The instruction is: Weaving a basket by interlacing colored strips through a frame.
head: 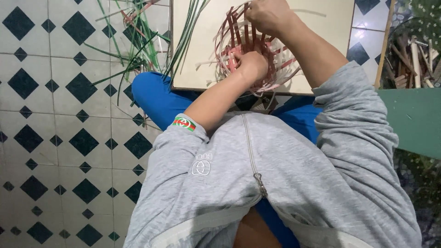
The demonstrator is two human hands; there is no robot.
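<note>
A half-woven basket [275,69] of red and white strips sits on a pale board [317,27] across my lap. My left hand [250,64] is closed inside the basket's near rim, gripping strips. Over the far rim, my right hand [268,16] pinches the upright red strips [239,27]. Both sleeves of my grey zipped top are pushed up.
Loose green strips [138,41] lie on the diamond-patterned tile floor [69,115] and over the board's left corner. A bundle of sticks [413,59] sits at the right beside a green surface [413,119]. My blue trousers [156,96] show under the board.
</note>
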